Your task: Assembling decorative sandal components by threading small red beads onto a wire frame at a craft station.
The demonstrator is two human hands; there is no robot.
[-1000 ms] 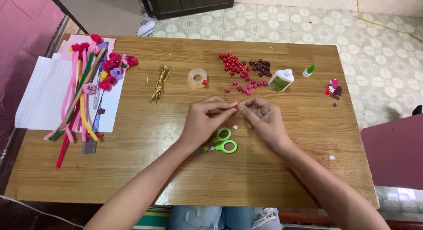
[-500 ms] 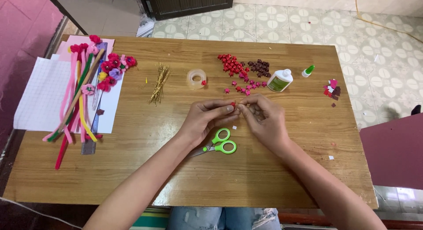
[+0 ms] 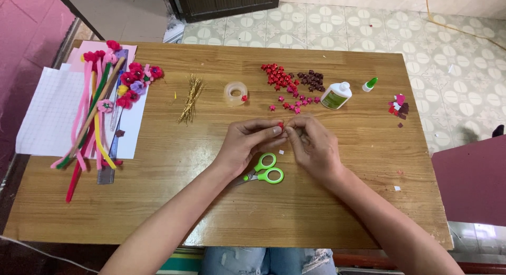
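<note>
1. Wooden table, tiled floor beyond.
2. Left hand and right hand: fingertips meet mid-table, pinching a tiny red piece between them.
3. Piece: likely light, soft, easily crushed; best gripped by its edges.
4. Green scissors: just near of the hands.
5. Glue bottle, tape roll: farther.

We see one package: a small white glue bottle lying on its side on the wooden table, right of the red beads. It bears a green label. Its green cap lies just beside it, apart.
</note>
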